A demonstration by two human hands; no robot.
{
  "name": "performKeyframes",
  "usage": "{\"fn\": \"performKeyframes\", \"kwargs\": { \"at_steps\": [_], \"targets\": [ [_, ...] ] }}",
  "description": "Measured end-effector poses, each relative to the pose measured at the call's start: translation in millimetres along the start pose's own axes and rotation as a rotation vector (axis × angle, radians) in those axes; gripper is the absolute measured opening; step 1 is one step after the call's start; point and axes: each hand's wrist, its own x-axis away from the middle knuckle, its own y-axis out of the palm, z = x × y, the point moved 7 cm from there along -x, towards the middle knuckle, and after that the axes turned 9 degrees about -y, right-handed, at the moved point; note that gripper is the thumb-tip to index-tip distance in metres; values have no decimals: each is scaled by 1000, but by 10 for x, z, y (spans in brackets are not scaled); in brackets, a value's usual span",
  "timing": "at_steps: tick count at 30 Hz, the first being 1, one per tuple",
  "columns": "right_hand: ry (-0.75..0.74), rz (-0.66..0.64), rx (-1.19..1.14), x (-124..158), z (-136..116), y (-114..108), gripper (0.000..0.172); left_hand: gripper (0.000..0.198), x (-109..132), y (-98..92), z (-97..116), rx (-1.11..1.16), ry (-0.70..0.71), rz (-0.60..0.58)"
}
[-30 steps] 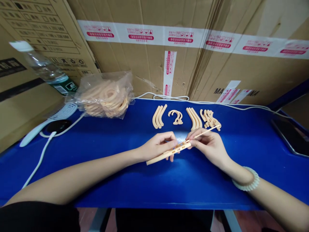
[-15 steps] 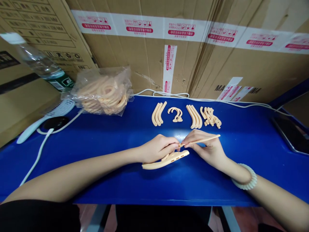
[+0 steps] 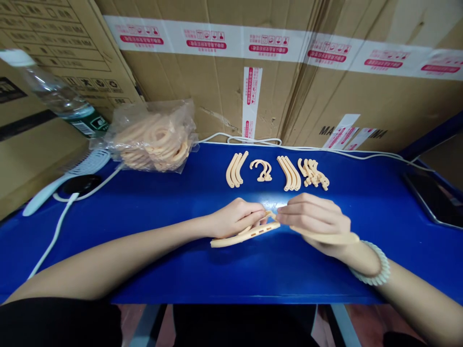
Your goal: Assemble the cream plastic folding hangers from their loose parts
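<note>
Fingers of the left hand (image 3: 237, 219) are closed around a cream-coloured slotted strip (image 3: 265, 230) held over the blue table (image 3: 217, 282), its long axis running across the person's front, slanting slightly away toward the right. Its slotted end stops just short of the right hand (image 3: 320, 217), while the plain end lies under the left palm, so the left is the nearer hand. Curled inward, the right grasps a curved strip (image 3: 327, 236) that points back toward the bracelet (image 3: 372, 267). Between both sets of fingertips sits a small piece (image 3: 269, 215); from here it's too blurred to tell which hand grips it.
</note>
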Motion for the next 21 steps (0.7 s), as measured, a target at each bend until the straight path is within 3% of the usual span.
{"fn": "performKeyframes", "kwargs": {
  "at_steps": [3, 7, 9, 14, 17, 21],
  "targets": [
    [140, 183, 43, 4, 179, -273, 24, 40, -8, 29, -103, 293, -105, -62],
    [496, 374, 216, 270, 718, -752, 23, 42, -52, 25, -175, 598, -149, -73],
    [629, 339, 231, 437, 1010, -912, 32, 42, -90, -22, -217, 716, -161, -12],
    [882, -39, 390, 763, 1537, -917, 36, 24, -150, -126, -310, 915, -203, 144],
    [942, -158, 425, 817, 1605, -775, 37, 16, -155, -141, -333, 980, -231, 162],
    [983, -154, 410, 803, 1567, -673, 39, 16, -148, -161, -363, 979, -225, 166]
  ]
}}
